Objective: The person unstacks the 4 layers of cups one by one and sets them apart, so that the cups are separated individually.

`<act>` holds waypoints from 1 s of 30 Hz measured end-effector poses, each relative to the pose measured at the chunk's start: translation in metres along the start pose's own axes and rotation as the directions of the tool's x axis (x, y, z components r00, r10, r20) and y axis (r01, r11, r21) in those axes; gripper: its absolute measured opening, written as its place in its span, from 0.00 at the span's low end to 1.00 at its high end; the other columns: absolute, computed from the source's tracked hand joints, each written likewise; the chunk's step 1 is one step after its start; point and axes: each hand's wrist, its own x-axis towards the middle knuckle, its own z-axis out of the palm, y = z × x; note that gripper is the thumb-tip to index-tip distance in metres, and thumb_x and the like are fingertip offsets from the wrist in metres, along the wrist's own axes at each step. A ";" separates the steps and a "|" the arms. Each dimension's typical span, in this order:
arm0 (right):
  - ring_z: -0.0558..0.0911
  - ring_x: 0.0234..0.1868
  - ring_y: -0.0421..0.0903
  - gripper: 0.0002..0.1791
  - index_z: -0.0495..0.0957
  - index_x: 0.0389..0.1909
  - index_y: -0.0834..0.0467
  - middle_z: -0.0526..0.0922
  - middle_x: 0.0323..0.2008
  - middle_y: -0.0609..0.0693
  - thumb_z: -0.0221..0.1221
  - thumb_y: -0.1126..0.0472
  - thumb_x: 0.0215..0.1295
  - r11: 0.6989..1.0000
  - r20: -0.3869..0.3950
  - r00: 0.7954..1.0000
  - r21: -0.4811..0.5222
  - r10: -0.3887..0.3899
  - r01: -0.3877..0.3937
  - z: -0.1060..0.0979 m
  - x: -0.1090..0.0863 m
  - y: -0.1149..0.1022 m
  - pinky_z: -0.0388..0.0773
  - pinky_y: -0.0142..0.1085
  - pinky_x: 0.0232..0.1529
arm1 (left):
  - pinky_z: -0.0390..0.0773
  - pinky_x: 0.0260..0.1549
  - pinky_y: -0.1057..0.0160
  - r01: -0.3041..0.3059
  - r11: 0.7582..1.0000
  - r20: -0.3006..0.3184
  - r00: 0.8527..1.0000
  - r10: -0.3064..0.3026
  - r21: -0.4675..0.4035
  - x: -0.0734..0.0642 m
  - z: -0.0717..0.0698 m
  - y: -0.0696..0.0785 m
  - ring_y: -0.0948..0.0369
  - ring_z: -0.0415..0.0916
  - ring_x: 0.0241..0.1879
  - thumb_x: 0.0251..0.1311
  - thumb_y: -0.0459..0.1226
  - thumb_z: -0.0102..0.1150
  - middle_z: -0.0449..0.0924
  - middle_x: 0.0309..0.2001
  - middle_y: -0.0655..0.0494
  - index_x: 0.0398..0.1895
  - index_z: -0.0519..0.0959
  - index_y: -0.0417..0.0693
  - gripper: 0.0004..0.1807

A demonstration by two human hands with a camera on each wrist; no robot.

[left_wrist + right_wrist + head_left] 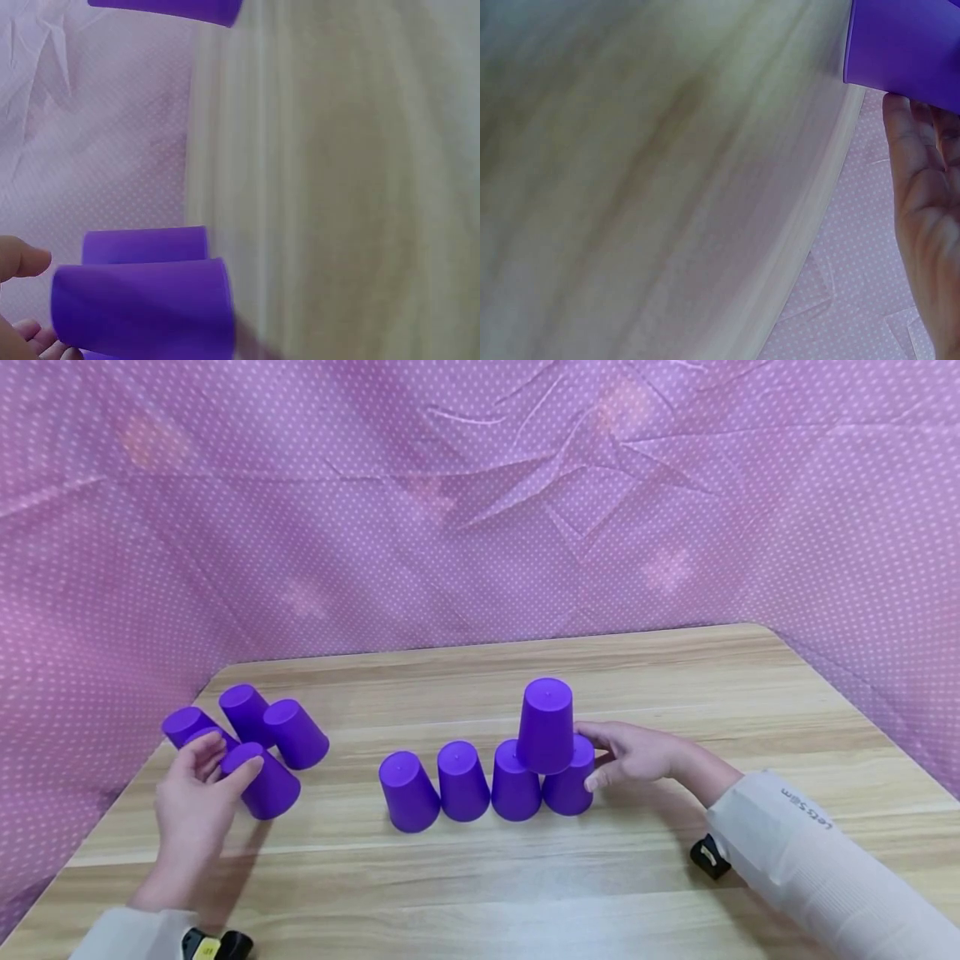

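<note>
In the head view, a row of upside-down purple cups (408,797) stands at mid-table, with one purple cup (545,727) set on top of the two at the right. My right hand (637,756) is at the rightmost cup (567,793), thumb at its near side and fingers toward its far side. The right wrist view shows those fingers extended, tips at a purple cup (904,49). At the left, my left hand (193,793) hovers by a cluster of cups, thumb and fingers spread about the top of the front cup (266,789).
Several more upside-down cups, among them a back one (243,714) and a right one (298,739), make up the left cluster. They stand on a wood-grain table (480,877). Pink dotted cloth (465,527) hangs beyond the table's back and side edges.
</note>
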 end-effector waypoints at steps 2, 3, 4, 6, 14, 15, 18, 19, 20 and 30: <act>0.73 0.56 0.37 0.36 0.58 0.63 0.68 0.73 0.55 0.62 0.62 0.66 0.56 1.000 0.000 1.000 -0.004 -0.002 0.002 0.000 0.000 0.000 0.72 0.42 0.59 | 0.66 0.59 0.73 -0.032 0.999 -0.023 0.999 0.032 -0.003 -0.002 0.000 0.004 0.59 0.66 0.62 0.55 0.36 0.62 0.66 0.63 0.44 0.65 0.63 0.44 0.33; 0.73 0.56 0.37 0.36 0.58 0.63 0.68 0.73 0.55 0.62 0.62 0.65 0.55 1.000 -0.001 1.000 -0.006 -0.001 0.001 0.000 0.000 0.000 0.72 0.42 0.59 | 0.66 0.60 0.72 -0.059 0.998 -0.041 0.997 0.059 -0.005 -0.003 0.000 0.006 0.58 0.67 0.61 0.55 0.36 0.62 0.67 0.63 0.44 0.65 0.64 0.44 0.32; 0.73 0.56 0.37 0.36 0.58 0.63 0.68 0.73 0.55 0.62 0.62 0.65 0.56 1.000 -0.002 1.000 -0.008 -0.001 0.001 0.000 0.000 0.000 0.72 0.43 0.59 | 0.66 0.60 0.70 -0.089 0.996 -0.060 0.994 0.088 -0.009 -0.005 0.001 0.008 0.58 0.67 0.61 0.55 0.35 0.62 0.68 0.62 0.43 0.64 0.65 0.43 0.32; 0.73 0.56 0.38 0.36 0.58 0.63 0.68 0.73 0.55 0.62 0.62 0.65 0.56 1.000 -0.001 1.000 -0.008 -0.002 0.002 0.000 0.000 0.000 0.72 0.43 0.59 | 0.67 0.60 0.68 -0.150 0.989 -0.097 0.984 0.148 -0.006 -0.008 0.003 0.011 0.60 0.69 0.58 0.54 0.34 0.63 0.70 0.60 0.43 0.62 0.67 0.43 0.30; 0.73 0.56 0.35 0.36 0.58 0.64 0.67 0.73 0.56 0.61 0.62 0.67 0.55 1.000 0.003 1.000 0.007 0.006 -0.006 0.000 0.000 -0.001 0.72 0.36 0.59 | 0.71 0.54 0.75 -0.338 0.941 -0.162 0.930 0.330 -0.027 -0.021 0.014 0.024 0.71 0.74 0.50 0.51 0.31 0.65 0.77 0.52 0.46 0.54 0.74 0.41 0.24; 0.73 0.56 0.34 0.36 0.57 0.64 0.67 0.73 0.56 0.61 0.62 0.67 0.55 1.000 0.005 1.000 0.007 0.005 -0.005 0.000 -0.001 -0.002 0.72 0.35 0.59 | 0.72 0.53 0.75 -0.369 0.929 -0.169 0.918 0.359 -0.034 -0.023 0.016 0.026 0.71 0.74 0.49 0.51 0.30 0.65 0.78 0.51 0.47 0.53 0.75 0.40 0.24; 0.72 0.56 0.33 0.37 0.57 0.64 0.67 0.72 0.57 0.62 0.62 0.66 0.56 1.000 0.008 1.000 0.008 0.000 0.000 0.000 -0.001 -0.002 0.72 0.34 0.59 | 0.73 0.51 0.77 -0.445 0.893 -0.176 0.886 0.430 -0.060 -0.026 0.021 0.033 0.74 0.74 0.47 0.49 0.28 0.65 0.79 0.48 0.50 0.51 0.76 0.39 0.22; 0.72 0.56 0.33 0.37 0.57 0.64 0.67 0.72 0.57 0.62 0.62 0.66 0.56 1.000 0.008 1.000 0.007 -0.002 0.002 0.000 -0.001 -0.002 0.71 0.34 0.59 | 0.73 0.50 0.77 -0.466 0.882 -0.175 0.876 0.450 -0.067 -0.027 0.022 0.036 0.75 0.74 0.47 0.49 0.28 0.65 0.80 0.47 0.50 0.50 0.77 0.38 0.22; 0.72 0.56 0.33 0.37 0.57 0.64 0.67 0.72 0.57 0.62 0.62 0.66 0.56 1.000 0.009 1.000 0.005 -0.005 0.005 0.000 -0.001 -0.002 0.71 0.34 0.59 | 0.73 0.50 0.78 -0.487 0.870 -0.175 0.866 0.469 -0.078 -0.028 0.024 0.039 0.76 0.74 0.46 0.48 0.27 0.65 0.80 0.46 0.53 0.49 0.77 0.37 0.21; 0.72 0.57 0.36 0.36 0.57 0.64 0.68 0.72 0.56 0.62 0.62 0.65 0.57 1.000 0.004 1.000 -0.008 -0.008 0.008 0.000 -0.002 -0.001 0.72 0.39 0.59 | 0.75 0.48 0.76 -0.667 0.691 -0.165 0.742 0.650 -0.277 -0.044 0.044 0.063 0.70 0.77 0.46 0.46 0.20 0.63 0.81 0.43 0.63 0.47 0.77 0.32 0.20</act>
